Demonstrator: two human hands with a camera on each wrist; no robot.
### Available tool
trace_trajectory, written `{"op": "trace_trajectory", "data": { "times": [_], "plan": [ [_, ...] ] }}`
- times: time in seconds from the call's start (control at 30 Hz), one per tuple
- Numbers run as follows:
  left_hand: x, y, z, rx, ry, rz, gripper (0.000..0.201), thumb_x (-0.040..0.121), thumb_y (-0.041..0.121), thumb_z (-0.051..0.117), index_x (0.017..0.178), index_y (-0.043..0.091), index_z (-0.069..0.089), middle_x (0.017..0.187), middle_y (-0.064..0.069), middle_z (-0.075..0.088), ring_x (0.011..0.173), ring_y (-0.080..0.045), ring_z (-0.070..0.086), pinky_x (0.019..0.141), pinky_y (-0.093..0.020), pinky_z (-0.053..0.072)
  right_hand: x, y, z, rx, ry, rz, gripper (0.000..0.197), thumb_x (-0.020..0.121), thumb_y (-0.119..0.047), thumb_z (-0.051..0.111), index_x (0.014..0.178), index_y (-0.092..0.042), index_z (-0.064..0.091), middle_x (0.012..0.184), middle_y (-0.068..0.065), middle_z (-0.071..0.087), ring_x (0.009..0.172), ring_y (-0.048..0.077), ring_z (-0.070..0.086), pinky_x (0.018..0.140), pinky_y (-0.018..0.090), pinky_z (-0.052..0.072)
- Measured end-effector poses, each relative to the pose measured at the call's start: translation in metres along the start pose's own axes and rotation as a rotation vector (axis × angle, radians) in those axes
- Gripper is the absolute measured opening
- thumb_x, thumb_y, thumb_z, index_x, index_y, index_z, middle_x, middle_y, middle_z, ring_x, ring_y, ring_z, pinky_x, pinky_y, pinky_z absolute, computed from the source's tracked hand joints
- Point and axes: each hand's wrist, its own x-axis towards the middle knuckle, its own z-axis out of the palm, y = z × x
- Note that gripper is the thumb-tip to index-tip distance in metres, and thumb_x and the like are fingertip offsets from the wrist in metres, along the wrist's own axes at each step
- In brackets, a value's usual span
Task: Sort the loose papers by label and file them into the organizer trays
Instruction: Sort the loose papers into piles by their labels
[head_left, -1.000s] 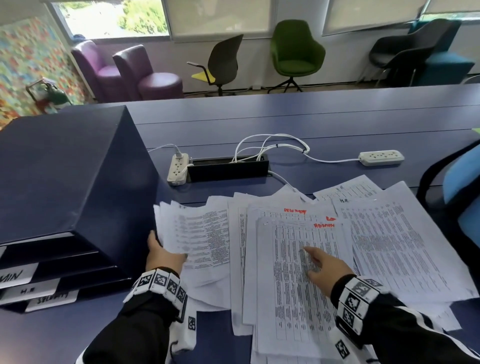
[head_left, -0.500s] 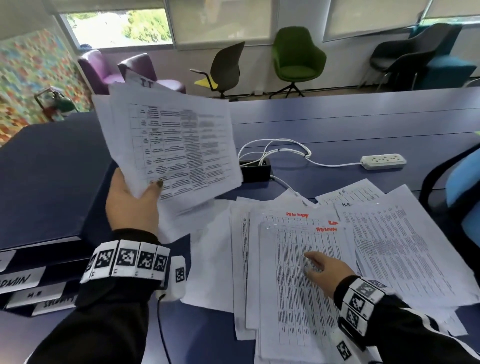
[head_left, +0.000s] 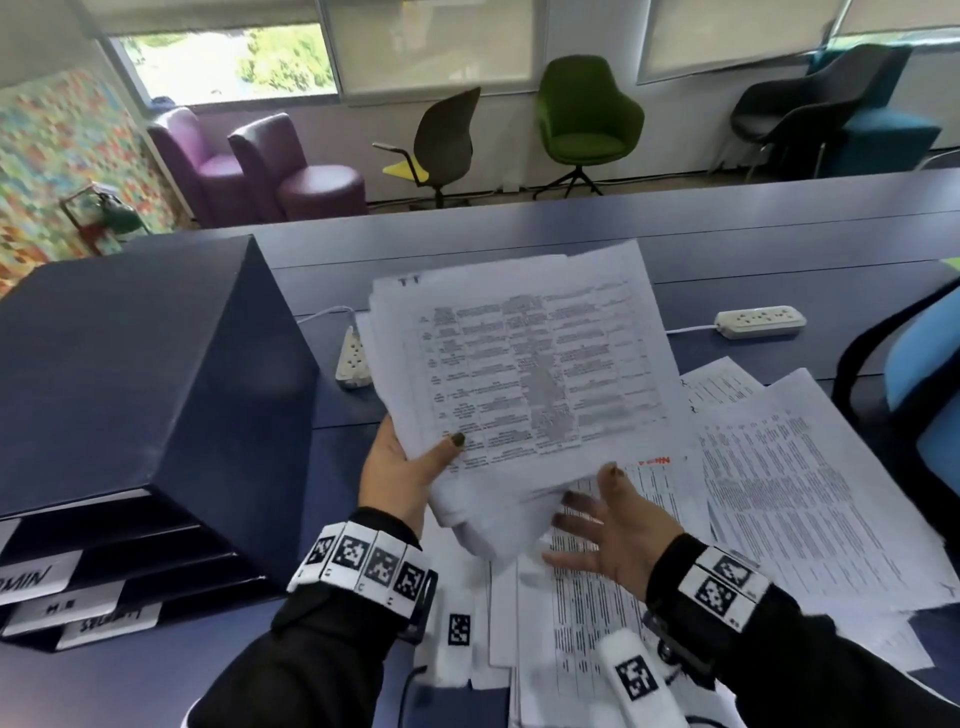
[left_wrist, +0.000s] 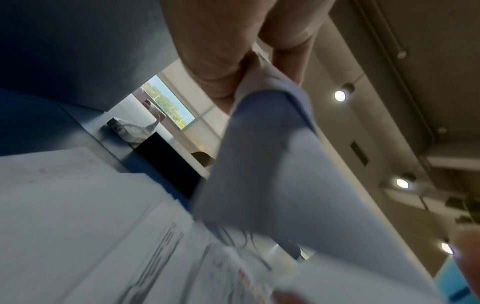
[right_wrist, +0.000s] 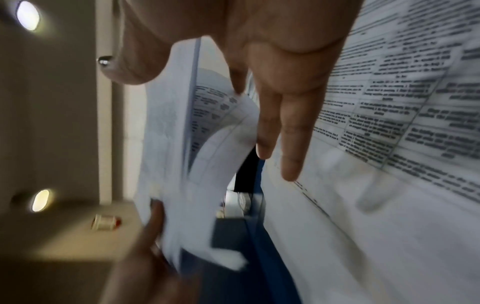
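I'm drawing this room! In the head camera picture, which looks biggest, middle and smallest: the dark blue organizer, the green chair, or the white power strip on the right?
1. dark blue organizer, biggest by far, though it is nearest the camera.
2. green chair, far back by the wall.
3. white power strip, smallest.

Six chairs (two power strips)

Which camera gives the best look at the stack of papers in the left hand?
The head view: it shows the whole held stack gripped by the left hand. The left wrist view shows only its blurred underside; the right wrist view shows its curling edges.
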Motion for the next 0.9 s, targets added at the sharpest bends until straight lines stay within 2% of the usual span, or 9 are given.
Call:
{"op": "trace_trajectory", "data": {
  "times": [0.1,0.23,0.33,0.43,0.53,0.63,0.67,0.77,0.9],
  "plan": [
    [-0.001,-0.014,-0.001,0.145,-0.057,-0.053,0.050,0.071,-0.006,0.074,0.111,0.019,0.057,0.111,-0.006,0.068,0.105,-0.026,0.064,0.090,-0.042,0.052,-0.001,-0.007,-0.010,0.155,0.117,-0.028,0.095,0.035,-0.049,0.088,0.113,-0.008,0.053,0.114,0.018,0.060,0.102,0.040,0.061,0.077,0.061,0.052],
    [0.000,-0.027,-0.012,0.340,-0.051,-0.129,0.048,0.070,-0.001,0.079,0.097,0.029,0.051,0.108,-0.001,0.066,0.100,-0.021,0.063,0.092,-0.040,0.051,0.008,-0.012,-0.034,0.106,0.339,-0.048,0.039,0.078,-0.029,0.069,0.107,-0.005,0.058,0.104,0.017,0.063,0.096,0.036,0.061,0.067,0.052,0.057],
    [0.004,-0.046,-0.025,0.369,-0.091,-0.278,0.038,0.079,0.015,0.075,0.102,0.035,0.052,0.111,-0.004,0.067,0.099,-0.023,0.065,0.087,-0.046,0.054,0.018,-0.010,-0.054,-0.098,0.430,0.016,0.046,0.066,-0.028,0.079,0.099,-0.001,0.064,0.112,0.022,0.061,0.091,0.036,0.062,0.070,0.044,0.056],
    [0.009,-0.065,-0.036,0.346,0.023,-0.473,0.018,0.088,0.038,0.063,0.103,0.030,0.056,0.109,-0.009,0.066,0.095,-0.031,0.065,0.078,-0.050,0.055,0.021,-0.007,-0.066,-0.414,0.506,0.070,0.066,0.059,-0.023,0.086,0.114,0.003,0.060,0.124,0.022,0.058,0.105,0.035,0.060,0.093,0.046,0.049],
    [0.011,-0.078,-0.042,0.302,0.137,-0.615,0.028,0.095,0.035,0.051,0.108,0.011,0.051,0.097,-0.023,0.059,0.083,-0.040,0.063,0.064,-0.043,0.054,0.026,-0.006,-0.078,-0.346,0.557,0.068,0.036,0.069,-0.009,0.078,0.096,0.007,0.061,0.091,0.025,0.068,0.086,0.040,0.064,0.085,0.062,0.048],
    [0.010,-0.087,-0.043,0.247,0.161,-0.649,0.031,0.097,0.028,0.050,0.122,0.010,0.046,0.078,-0.016,0.053,0.046,-0.023,0.057,0.044,-0.031,0.050,0.025,-0.009,-0.079,-0.292,0.554,0.083,0.004,0.083,0.008,0.058,0.085,0.005,0.056,0.072,0.019,0.064,0.070,0.033,0.059,0.073,0.052,0.051],
    [0.011,-0.088,-0.042,0.240,0.176,-0.640,0.034,0.096,0.026,0.052,0.126,0.012,0.045,0.083,-0.015,0.056,0.047,-0.020,0.055,0.043,-0.030,0.050,0.026,-0.008,-0.081,-0.292,0.537,0.086,0.008,0.083,0.012,0.054,0.082,0.004,0.055,0.074,0.019,0.062,0.069,0.033,0.059,0.069,0.050,0.051],
    [0.015,-0.095,-0.044,0.275,0.203,-0.511,0.045,0.088,0.013,0.063,0.126,0.030,0.043,0.119,-0.015,0.060,0.084,-0.030,0.065,0.075,-0.046,0.057,0.026,-0.009,-0.084,-0.340,0.542,0.112,0.020,0.083,0.019,0.048,0.079,0.000,0.052,0.078,0.020,0.059,0.070,0.035,0.058,0.058,0.049,0.053],
    [0.014,-0.093,-0.042,0.289,0.079,-0.476,0.051,0.082,0.011,0.067,0.129,0.026,0.053,0.118,-0.006,0.065,0.104,-0.025,0.064,0.099,-0.046,0.047,0.026,-0.009,-0.089,-0.378,0.587,0.120,0.021,0.082,0.020,0.051,0.096,0.005,0.051,0.089,0.025,0.060,0.085,0.043,0.058,0.068,0.055,0.051]
  ]
}}
